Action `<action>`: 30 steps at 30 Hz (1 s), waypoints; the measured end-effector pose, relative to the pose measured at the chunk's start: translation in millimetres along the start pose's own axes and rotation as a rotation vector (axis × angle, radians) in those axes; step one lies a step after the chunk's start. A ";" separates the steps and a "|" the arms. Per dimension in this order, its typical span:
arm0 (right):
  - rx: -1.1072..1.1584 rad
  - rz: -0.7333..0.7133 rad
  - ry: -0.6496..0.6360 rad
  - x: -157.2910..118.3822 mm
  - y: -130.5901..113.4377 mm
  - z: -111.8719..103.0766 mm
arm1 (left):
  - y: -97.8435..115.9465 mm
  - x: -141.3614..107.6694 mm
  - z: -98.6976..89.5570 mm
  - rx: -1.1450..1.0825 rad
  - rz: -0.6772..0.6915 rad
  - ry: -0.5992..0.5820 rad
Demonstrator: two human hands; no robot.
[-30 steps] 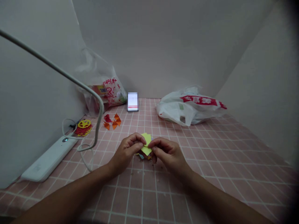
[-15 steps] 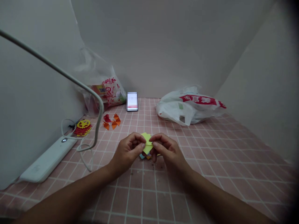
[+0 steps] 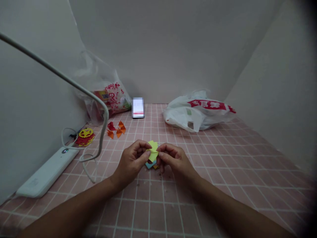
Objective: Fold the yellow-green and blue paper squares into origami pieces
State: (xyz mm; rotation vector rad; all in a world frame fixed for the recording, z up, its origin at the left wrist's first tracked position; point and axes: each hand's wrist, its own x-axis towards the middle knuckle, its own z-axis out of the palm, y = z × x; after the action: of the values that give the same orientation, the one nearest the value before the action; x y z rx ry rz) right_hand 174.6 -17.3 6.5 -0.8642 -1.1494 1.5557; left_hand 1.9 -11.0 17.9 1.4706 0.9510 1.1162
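Observation:
A small sheet of yellow paper (image 3: pixel 153 155) with a crease across it is held between my two hands. My left hand (image 3: pixel 133 158) pinches its left edge between thumb and fingers. On the opposite edge, the thumb and forefinger of my right hand (image 3: pixel 173 157) are closed. Beneath the yellow sheet lie blue paper (image 3: pixel 150 164) and an orange-yellow piece, partly covered by my hands. Farther left on the table rest several folded orange paper pieces (image 3: pixel 119 132) and a red folded piece (image 3: pixel 111 126).
A pink checked cloth (image 3: pixel 138 211) covers the table. Yellow and red cut-outs (image 3: pixel 85 137) sit by a white lamp base (image 3: pixel 47 175), whose bent grey stem (image 3: pixel 61 75) crosses the left side. At the back stand a phone (image 3: pixel 138 107) and plastic bags, one left (image 3: pixel 115 96), one right (image 3: pixel 183 114).
The view has shifted slightly, moving everything a little left. Both hands keep their pinch on the yellow paper, and more of the blue paper shows beneath it.

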 end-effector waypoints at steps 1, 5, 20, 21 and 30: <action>0.003 0.004 0.001 0.2 0.2 0.1 | -0.5 0.1 -0.2 0.000 -0.001 -0.002; 0.025 0.012 -0.003 0.6 1.0 0.2 | -0.9 0.4 -0.5 0.020 0.003 -0.003; 0.080 0.046 -0.061 1.4 4.1 -1.8 | 0.3 1.0 0.1 0.080 0.026 0.019; 0.081 0.050 -0.064 1.5 4.2 -1.6 | -0.2 0.9 0.1 0.097 0.032 0.015; 0.048 0.068 -0.046 2.0 3.5 -1.0 | -0.3 0.9 0.9 0.102 0.045 -0.013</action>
State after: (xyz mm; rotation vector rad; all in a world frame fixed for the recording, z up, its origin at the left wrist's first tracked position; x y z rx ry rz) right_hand 174.0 -15.4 2.8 -0.8476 -1.1212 1.6599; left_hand 3.0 -10.2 17.7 1.5867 0.9816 1.1031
